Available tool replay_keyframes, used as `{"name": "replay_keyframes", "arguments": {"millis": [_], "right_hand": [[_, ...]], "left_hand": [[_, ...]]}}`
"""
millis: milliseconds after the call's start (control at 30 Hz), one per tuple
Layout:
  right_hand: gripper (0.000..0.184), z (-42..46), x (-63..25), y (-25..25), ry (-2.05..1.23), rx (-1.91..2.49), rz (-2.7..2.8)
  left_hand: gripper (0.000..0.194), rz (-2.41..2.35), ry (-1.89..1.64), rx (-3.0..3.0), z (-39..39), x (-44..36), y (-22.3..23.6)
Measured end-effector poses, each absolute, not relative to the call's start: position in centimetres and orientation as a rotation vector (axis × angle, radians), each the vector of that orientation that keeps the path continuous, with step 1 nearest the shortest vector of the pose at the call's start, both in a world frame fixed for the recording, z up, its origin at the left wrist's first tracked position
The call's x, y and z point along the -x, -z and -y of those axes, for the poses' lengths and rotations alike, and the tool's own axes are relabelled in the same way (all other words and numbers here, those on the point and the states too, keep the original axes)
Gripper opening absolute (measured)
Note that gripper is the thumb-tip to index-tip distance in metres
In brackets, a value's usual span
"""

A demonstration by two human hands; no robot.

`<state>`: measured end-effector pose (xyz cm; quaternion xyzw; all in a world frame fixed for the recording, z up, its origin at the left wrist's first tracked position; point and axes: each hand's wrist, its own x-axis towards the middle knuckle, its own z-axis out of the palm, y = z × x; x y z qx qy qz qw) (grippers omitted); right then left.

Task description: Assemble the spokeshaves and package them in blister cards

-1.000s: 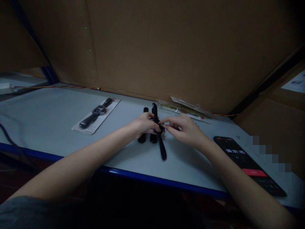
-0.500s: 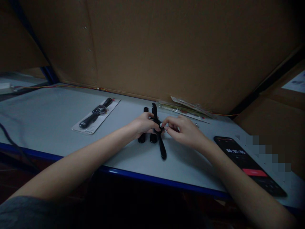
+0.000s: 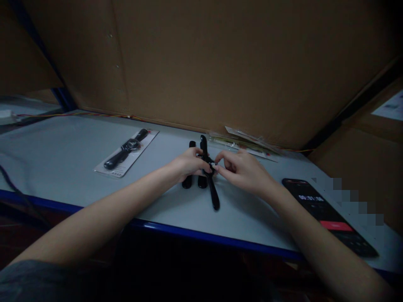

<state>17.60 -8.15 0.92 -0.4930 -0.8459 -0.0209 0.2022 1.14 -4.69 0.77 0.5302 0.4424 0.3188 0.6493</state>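
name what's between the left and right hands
In the head view, a long black watch strap lies between the left hand and right hand, both pinching it.

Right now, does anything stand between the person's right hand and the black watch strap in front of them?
Nothing visible does. The right hand touches the black watch strap at its middle, where the left hand also holds it. The phone lies off to the right, away from both.

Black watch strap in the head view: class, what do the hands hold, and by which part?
The left hand and right hand pinch the black watch strap near its middle; fingers hide the exact spot.
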Motion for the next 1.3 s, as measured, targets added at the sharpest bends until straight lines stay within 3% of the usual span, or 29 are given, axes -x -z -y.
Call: {"name": "replay_keyframes", "arguments": {"millis": [267,433,800,1100,1300], "right_hand": [[0.016,8.3,-17.15,-0.56,-0.089,1.294,2.365],[0.024,8.22,-17.27,-0.68,-0.013,1.272,2.379],[0.012,8.13,-17.64,-0.76,0.084,1.382,2.367],[0.026,8.5,-17.26,-0.86,-0.035,1.231,2.397],[0.017,8.08,-17.76,-1.0,0.036,1.329,2.404]], "left_hand": [[0.043,-0.996,-0.734,-1.23,4.47,-1.03,-0.43],[0.044,-0.984,-0.727,-1.209,4.47,-1.01,-0.4],[0.054,-0.983,-0.716,-1.198,4.52,-1.0,-0.47],[0.047,-0.986,-0.722,-1.234,4.64,-1.02,-0.63],[0.052,-0.961,-0.709,-1.204,4.61,-1.04,-0.55]]}}
